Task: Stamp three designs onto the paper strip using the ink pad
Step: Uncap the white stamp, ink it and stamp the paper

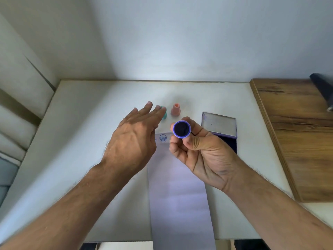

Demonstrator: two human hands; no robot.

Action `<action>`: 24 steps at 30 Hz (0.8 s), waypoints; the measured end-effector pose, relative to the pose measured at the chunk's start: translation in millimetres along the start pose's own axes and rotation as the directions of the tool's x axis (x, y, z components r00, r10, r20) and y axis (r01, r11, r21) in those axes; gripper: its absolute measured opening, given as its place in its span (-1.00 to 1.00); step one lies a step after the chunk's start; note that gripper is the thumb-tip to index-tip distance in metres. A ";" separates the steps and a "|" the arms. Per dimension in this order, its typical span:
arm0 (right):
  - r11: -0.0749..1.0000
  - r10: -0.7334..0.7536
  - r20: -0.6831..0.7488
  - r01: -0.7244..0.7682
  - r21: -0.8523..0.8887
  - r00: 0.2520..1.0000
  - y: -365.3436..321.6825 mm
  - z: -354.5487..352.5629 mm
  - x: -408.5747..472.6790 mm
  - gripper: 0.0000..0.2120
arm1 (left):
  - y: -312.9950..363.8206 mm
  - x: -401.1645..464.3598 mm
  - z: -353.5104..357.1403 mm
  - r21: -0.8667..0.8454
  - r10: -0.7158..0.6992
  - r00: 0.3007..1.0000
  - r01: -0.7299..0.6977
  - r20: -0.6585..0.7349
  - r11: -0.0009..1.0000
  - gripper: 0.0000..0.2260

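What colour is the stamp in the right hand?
Purple stamp, its face dark with ink; head view, held in the right hand.

White surface fills the middle of the frame, and down its centre runs a long paper strip, one round blue print near its upper end. Above that end stand a teal stamp and a pink stamp, side by side. Right of centre lies the open ink pad. A wooden board sits at the far right.

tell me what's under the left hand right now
Under the left hand lie the paper strip's top left corner and, at its fingertips, part of a green stamp. Any print beneath the hand is hidden; one smiley print shows beside it.
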State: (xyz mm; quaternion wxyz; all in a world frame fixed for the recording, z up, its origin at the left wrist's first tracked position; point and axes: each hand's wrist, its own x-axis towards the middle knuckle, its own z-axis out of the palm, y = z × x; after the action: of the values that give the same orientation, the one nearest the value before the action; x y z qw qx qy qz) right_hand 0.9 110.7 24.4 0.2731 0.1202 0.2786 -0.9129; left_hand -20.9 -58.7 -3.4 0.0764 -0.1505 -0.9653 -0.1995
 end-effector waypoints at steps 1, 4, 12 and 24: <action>1.000 0.006 -0.005 -0.006 -0.010 1.000 -0.6 -1.6 -3.5 -0.74 | 2.8 0.0 -0.1 -0.008 -0.001 1.000 0.001 -0.005 1.000 -0.45; 0.999 -0.003 -0.037 0.001 -0.053 0.999 -3.5 -6.4 -13.4 -0.75 | 14.7 -1.1 -0.5 -0.029 0.021 1.000 -0.021 -0.016 0.999 -0.44; 0.657 -0.434 -0.308 0.063 -0.751 0.847 -38.0 -36.4 -30.3 -0.82 | 48.6 -6.6 -0.3 -0.018 0.105 0.991 -0.104 0.078 0.994 -0.65; -0.246 -0.695 -0.071 -0.330 -0.911 0.715 -51.0 -58.3 -46.8 -0.79 | 69.3 -8.7 5.8 -0.024 0.117 0.987 -0.115 0.106 0.993 -0.53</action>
State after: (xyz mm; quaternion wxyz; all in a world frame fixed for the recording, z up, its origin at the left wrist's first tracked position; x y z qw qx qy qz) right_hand 14.4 199.9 16.9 -0.0214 0.1066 0.9582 -0.2647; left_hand 9.1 2.1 14.6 0.0344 -0.2175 -0.9557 -0.1951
